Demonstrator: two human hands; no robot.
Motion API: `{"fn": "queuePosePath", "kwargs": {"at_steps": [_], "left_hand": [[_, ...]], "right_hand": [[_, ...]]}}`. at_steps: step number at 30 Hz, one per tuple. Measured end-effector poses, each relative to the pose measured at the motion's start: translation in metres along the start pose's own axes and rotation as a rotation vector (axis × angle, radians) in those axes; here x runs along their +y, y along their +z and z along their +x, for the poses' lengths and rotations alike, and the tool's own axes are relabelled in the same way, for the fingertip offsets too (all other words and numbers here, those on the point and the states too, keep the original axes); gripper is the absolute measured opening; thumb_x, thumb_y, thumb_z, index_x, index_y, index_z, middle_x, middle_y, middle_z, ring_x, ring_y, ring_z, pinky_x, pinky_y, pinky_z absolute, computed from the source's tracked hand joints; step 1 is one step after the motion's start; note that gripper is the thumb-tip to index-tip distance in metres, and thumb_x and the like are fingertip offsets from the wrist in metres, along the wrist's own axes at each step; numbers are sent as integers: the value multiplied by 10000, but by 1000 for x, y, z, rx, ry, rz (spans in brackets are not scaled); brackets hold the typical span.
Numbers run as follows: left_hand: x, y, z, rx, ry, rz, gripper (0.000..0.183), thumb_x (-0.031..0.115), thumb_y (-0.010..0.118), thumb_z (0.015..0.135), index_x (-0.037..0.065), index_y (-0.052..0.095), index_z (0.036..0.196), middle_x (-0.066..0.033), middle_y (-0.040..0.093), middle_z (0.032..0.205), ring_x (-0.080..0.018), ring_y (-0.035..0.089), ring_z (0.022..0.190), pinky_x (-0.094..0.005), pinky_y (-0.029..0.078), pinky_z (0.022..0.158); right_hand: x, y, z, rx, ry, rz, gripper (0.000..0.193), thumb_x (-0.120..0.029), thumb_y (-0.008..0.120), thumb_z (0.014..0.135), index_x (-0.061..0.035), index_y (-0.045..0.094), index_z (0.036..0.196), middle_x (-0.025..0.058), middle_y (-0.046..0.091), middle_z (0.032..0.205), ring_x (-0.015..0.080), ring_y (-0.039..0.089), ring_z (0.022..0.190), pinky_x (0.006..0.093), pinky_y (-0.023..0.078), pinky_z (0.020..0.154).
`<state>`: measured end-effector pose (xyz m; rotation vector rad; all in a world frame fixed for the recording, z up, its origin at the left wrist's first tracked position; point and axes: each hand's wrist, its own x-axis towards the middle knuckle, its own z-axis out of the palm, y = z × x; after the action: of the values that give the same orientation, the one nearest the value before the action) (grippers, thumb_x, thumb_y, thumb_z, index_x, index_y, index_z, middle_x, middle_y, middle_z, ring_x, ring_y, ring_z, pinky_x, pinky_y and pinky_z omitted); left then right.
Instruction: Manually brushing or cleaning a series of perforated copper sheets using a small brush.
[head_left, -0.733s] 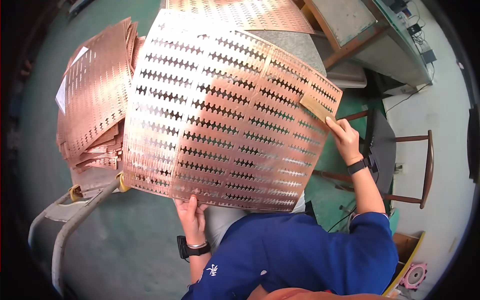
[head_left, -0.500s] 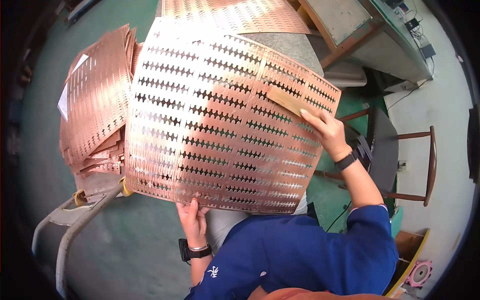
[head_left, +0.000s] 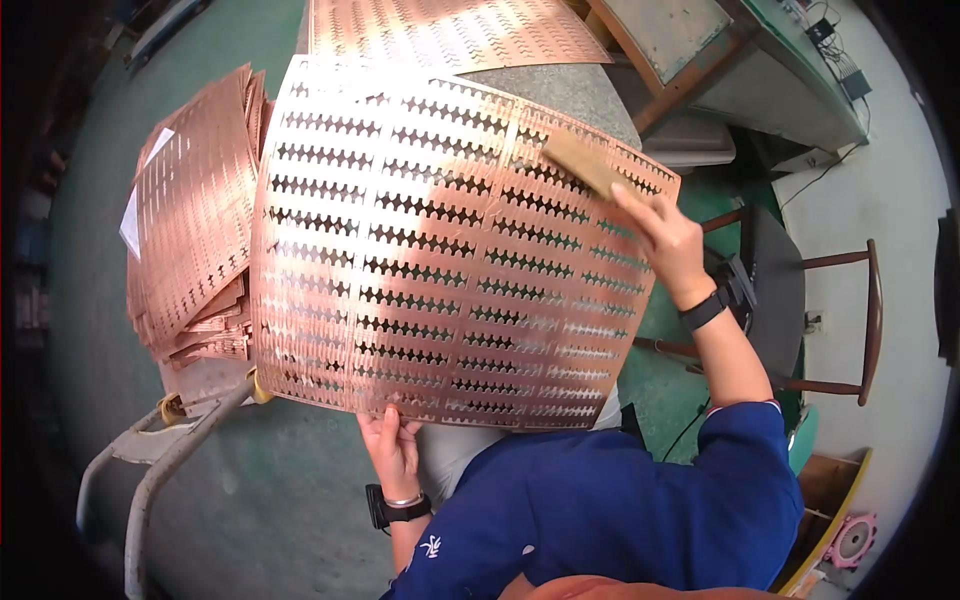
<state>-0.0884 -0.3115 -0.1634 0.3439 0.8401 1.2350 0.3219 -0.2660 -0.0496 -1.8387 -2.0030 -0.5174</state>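
Observation:
A large copper-coloured sheet (head_left: 412, 290), pierced with rows of jagged slots, is tilted up in front of me. My left hand (head_left: 392, 445) pinches its near edge, thumb on top and the other fingers partly hidden beneath. My right hand (head_left: 667, 240) is closed around one end of a flat, tan, wood-like strip (head_left: 580, 165). The strip lies over the sheet's upper right part, pointing away to the left; whether it touches the surface I cannot tell. Bright glare washes out the sheet's far left corner.
A stack of similar copper sheets (head_left: 195, 220) with white paper (head_left: 130, 225) rests on a metal-handled cart (head_left: 150, 450) at left. Another slotted sheet (head_left: 460, 35) lies on a grey surface (head_left: 560, 95) beyond. A dark chair (head_left: 775, 300) and a bench (head_left: 770, 90) stand right.
My right hand and the strip have moved slightly away from me along the sheet, and the strip's angle has steepened. The left hand keeps its hold; the whole view has shifted a little.

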Motion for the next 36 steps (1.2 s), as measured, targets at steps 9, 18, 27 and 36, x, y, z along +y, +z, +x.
{"fn": "queuePosePath", "kwargs": {"at_steps": [9,18,27,36], "left_hand": [[-3,-10,-1,1,-3,-5,549,-11,543,934,65,288,1414,-154,506,1303,-250,632,1046,-417,621,784],[0,-9,0,-10,-15,-19,566,-17,537,934,83,275,1426,-153,507,1307,-253,632,1048,-417,623,782],[3,-3,0,-9,-26,37,527,-2,531,945,91,302,1411,-131,545,1254,-216,639,1009,-375,622,758],[3,7,-5,29,7,36,519,-5,533,944,92,311,1403,-129,550,1232,-222,622,1034,-389,619,779]], "right_hand": [[22,-6,-15,-12,-25,-41,550,-101,705,760,-305,628,1265,20,521,729,189,581,590,317,489,509],[-1,3,-2,-23,9,60,525,-112,696,779,-286,618,1268,25,497,737,205,575,604,316,497,518],[17,1,-23,23,-24,41,530,-118,701,772,-281,622,1271,35,514,735,197,576,577,322,495,508],[18,13,20,111,-4,82,449,-149,679,819,-271,634,1249,32,549,779,212,597,623,318,495,521]]}}
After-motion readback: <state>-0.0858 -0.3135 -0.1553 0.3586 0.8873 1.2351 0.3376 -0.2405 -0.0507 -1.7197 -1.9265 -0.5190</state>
